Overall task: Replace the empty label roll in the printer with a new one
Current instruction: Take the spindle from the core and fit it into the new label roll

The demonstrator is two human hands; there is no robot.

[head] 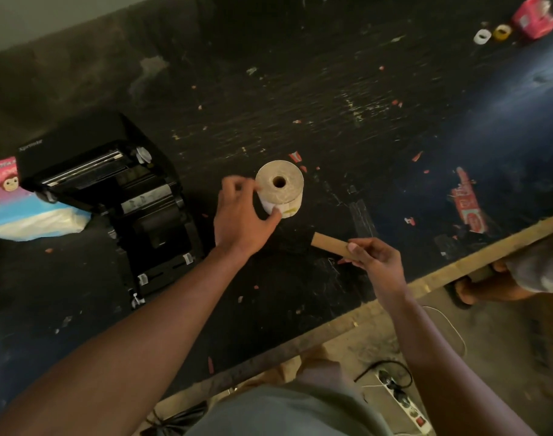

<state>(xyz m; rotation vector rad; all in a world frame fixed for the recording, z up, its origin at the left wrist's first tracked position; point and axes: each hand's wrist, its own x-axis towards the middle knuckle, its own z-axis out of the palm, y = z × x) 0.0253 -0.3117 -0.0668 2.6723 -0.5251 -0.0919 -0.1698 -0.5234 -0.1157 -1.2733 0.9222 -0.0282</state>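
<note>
Two hands work: our left hand (240, 221) cups the new label roll (279, 187) standing on the bench (379, 127) beside the open printer (111, 190); our right hand (374, 258) pinches the empty core (330, 244). The roll looks dense and stiff; grip its sides.

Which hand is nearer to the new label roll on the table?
Left. The left hand touches the side of the new label roll; the right hand is apart from it, nearer the table edge, holding the empty cardboard core.

One printer (111, 196), one label roll (279, 187)
</note>
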